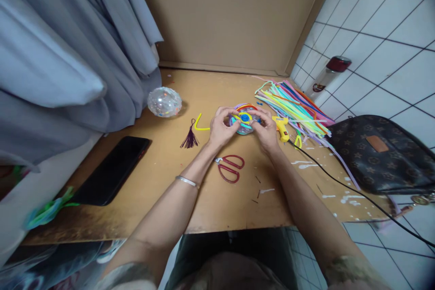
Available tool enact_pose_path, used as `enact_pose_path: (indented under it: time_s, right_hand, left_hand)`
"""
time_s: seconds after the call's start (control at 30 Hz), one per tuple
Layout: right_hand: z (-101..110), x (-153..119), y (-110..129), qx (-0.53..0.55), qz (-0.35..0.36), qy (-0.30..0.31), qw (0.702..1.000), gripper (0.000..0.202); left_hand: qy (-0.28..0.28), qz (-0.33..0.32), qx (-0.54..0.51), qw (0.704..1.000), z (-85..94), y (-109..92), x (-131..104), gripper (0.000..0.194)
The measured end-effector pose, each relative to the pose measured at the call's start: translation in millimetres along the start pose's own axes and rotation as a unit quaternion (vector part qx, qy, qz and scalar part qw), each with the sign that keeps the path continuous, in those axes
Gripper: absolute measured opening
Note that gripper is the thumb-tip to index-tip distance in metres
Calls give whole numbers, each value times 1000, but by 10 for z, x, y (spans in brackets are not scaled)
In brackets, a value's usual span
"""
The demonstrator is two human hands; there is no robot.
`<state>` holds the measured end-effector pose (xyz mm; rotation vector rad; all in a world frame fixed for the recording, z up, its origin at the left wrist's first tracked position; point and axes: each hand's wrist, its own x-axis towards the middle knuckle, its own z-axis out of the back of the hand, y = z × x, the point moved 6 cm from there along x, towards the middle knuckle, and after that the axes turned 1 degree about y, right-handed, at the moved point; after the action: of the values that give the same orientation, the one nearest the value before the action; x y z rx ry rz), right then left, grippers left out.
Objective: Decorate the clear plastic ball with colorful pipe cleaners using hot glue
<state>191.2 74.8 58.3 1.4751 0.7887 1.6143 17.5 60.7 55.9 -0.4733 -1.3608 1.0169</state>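
Both hands pinching: left hand point(223, 126) and right hand point(268, 129) grasp the round multicoloured piece point(245, 118) from opposite edges, out in front of the torso, over the wooden table point(170, 208).

Surroundings as I see them, biggest first. Brown panel point(231, 13) closes off the back, white tiled wall point(384, 13) on the right, grey curtain point(112, 50) hanging down the left side to the tabletop. Dark patterned bag point(384, 158) at the right end. Loose bundle of coloured pipe cleaners point(295, 108) fanned out between bag and hands, clear red-lidded bottle point(324, 79) behind it near the wall. Black phone point(112, 172) flat at left, clear ball point(165, 102) further back. Red-handled scissors point(231, 169) lie between the forearms. Yellow glue gun point(281, 128) sits tight beside the right hand, so that side is crowded; its black cable point(326, 172) runs off to the lower right. Dark tassel point(190, 136) left of the left hand; bent yellow strand point(200, 126) between them, one end reaching that hand.

Pose: forearms reach forward and converge, silver bracelet point(186, 181) on the left one. Fingers curl over the piece's far side, thumbs nearer the body, covering parts of its rim. Blue centre shows between them.
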Motion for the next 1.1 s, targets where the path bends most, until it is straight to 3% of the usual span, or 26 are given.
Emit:
enact_pose_path:
  time_s: [0.43,1.1]
  right_hand:
    - [4,8,-11,-13,8,-4,1000,22]
    - [5,4,-17,-17,7,-6,1000,26]
  left_hand:
    - [-2,71,-89,993,-24,188,16,21]
    - [-4,70,-94,993,-22,203,26,20]
